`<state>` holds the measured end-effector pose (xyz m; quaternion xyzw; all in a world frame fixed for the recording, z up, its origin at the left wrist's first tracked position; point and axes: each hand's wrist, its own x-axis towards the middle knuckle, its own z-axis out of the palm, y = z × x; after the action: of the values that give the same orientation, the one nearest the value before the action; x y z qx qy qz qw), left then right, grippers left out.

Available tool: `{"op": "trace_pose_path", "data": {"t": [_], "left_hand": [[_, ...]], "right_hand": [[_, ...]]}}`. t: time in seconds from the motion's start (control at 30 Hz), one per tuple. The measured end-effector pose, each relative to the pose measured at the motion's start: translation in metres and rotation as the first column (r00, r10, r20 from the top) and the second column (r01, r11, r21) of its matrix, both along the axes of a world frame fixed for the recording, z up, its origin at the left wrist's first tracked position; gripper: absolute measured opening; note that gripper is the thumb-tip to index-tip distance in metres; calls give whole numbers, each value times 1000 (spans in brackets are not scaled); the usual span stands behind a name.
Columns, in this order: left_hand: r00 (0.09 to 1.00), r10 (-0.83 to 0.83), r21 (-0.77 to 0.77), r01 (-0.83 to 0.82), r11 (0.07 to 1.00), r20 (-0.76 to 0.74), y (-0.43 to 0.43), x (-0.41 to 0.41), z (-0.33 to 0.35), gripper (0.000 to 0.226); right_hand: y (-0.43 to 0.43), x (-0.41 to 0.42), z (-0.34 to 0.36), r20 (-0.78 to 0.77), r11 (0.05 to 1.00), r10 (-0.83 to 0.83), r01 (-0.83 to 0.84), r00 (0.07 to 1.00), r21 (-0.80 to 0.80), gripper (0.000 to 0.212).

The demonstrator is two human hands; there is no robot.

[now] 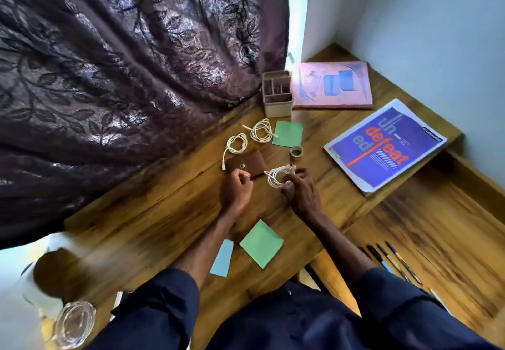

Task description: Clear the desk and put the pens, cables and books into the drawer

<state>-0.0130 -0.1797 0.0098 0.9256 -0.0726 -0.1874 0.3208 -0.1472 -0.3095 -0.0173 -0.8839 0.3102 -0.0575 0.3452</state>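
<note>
I see the right hand (300, 191) pinching a coiled white cable (276, 179) just right of the flat brown leather pouch (252, 161); the left hand (236, 187) is curled at the pouch's near edge, and I cannot tell if it grips anything. 2 more white cable coils (261, 130) lie just beyond the pouch
</note>
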Motion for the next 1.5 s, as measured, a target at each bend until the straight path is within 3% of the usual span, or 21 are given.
{"op": "trace_pose_path", "data": {"t": [0.1,0.17,0.33,0.47,0.67,0.77,0.87,1.03,1.2,1.33,1.43,1.5], "left_hand": [[981,39,48,-48,998,188,-14,41,9,16],[975,3,110,-28,994,220,-26,73,12,19],[985,-167,390,136,911,46,-51,129,-2,59],[978,-204,440,163,883,46,-54,135,-20,47],[971,-47,190,1,982,236,-42,134,-18,19],[923,39,32,-56,998,383,-33,128,-7,22],[915,140,-206,-65,976,379,-29,108,8,26],[951,203,-442,-83,893,232,-30,37,31,25],[999,28,-442,-44,896,-42,-29,-41,32,27],[971,-22,-443,-89,892,-239,-21,-93,28,28],[937,-35,-457,-136,879,-346,-17,-123,27,31],[904,-50,-466,-170,868,-424,-17,-138,28,32]], "right_hand": [[-3,11,-1,43,1000,-4,5,999,-9,35],[-4,14,-2,71,1000,-13,13,997,4,33],[-5,4,-4,145,994,-80,69,986,82,32],[-8,-12,-2,174,988,-128,110,976,108,29],[-7,-28,3,198,949,-281,241,939,204,29],[-4,-30,8,210,917,-351,288,913,277,27],[1,-31,17,227,877,-423,333,878,346,27],[14,-49,35,231,833,-482,362,845,418,18],[34,-83,57,268,826,-505,370,821,425,15],[47,-119,65,300,847,-501,391,812,360,18],[52,-149,66,300,840,-528,437,794,321,4],[51,-165,65,278,820,-558,470,782,326,10]]}}
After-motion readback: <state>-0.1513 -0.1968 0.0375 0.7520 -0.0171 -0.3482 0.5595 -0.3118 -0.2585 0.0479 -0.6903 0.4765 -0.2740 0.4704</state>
